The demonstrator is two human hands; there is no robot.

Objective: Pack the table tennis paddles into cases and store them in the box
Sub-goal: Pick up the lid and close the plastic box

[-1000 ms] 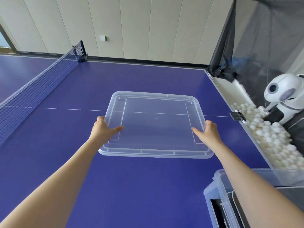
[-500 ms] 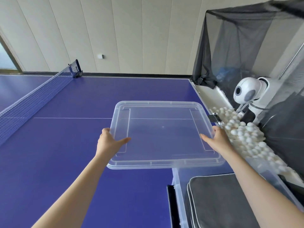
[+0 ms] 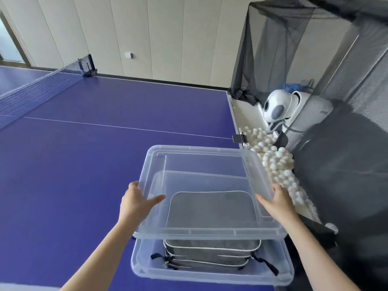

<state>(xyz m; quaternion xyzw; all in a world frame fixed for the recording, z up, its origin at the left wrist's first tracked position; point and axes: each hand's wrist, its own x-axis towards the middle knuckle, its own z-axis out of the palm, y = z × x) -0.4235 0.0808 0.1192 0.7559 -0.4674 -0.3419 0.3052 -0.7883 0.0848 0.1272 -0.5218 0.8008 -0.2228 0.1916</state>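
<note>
And there was the lid [image 3: 199, 160], clear plastic, held over the box [image 3: 210, 277] at the near right corner of the table [image 3: 84, 164], not yet seated on the rim; judged by its look it was light, thin and a touch flexible, smooth enough to slip, so the sensible hold was at the two short side edges, where the raised lip gave the fingers something to catch. The left hand [image 3: 134, 203] gripped the left edge, thumb laid flat on top, the other fingers tucked out of sight beneath; the right hand [image 3: 277, 203] clasped the right edge the same way, thumb on top. Neither hand carried anything else. Below, the grey zipped cases [image 3: 212, 247] lay stacked inside the box, straps trailing at each end; the stack looked soft and padded, unlikely to foul the lid. A heap of white balls [image 3: 277, 162] sat just beyond the table's right edge.
</note>
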